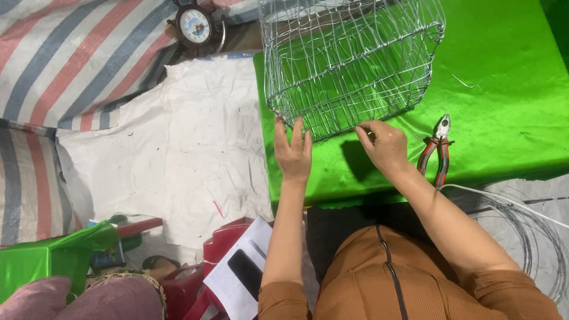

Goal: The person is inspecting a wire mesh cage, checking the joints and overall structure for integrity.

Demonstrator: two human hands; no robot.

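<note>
A silver wire mesh cage [349, 59] stands on a table covered with shiny green cloth [504, 95]. My left hand [292, 151] rests with fingers spread against the cage's near bottom corner. Over at the near bottom edge of the cage, my right hand [384, 144] pinches the wire with its fingertips. Red-handled pliers [437, 151] lie on the green cloth just right of my right hand, untouched.
Left of the table, a white sheet [178, 148] lies over a striped tarp [65, 53]; a round clock [195, 26] sits at the top. Coiled wire [527, 231] lies at the lower right. A red stool [207, 266] holds papers and a phone.
</note>
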